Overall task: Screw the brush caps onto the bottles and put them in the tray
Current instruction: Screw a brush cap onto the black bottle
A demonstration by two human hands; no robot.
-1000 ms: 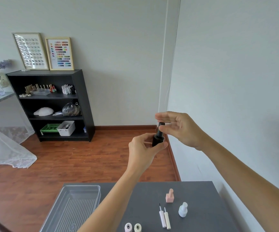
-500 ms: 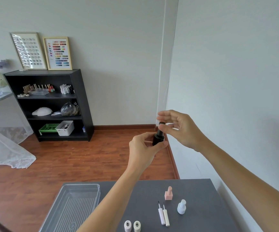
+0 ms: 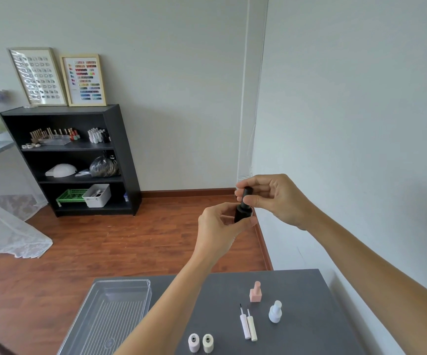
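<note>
While I've got this black bottle (image 3: 243, 213) up in the air well above the table (image 3: 296, 290), my left hand (image 3: 220, 229) is clamped round its body and my right hand (image 3: 273, 198) is pinched shut on the black brush cap (image 3: 247, 194) sitting on its neck. Trick here, I reckon: keep the bottle dead steady, cap straight, and twist with fingertips only so the threads don't cross. Down below, the clear tray (image 3: 120, 285) looks empty, and the pink bottle (image 3: 255, 293), white bottle (image 3: 275, 312), two loose brush caps (image 3: 248, 325) and two open bottles (image 3: 200, 342) wait their turn.
</note>
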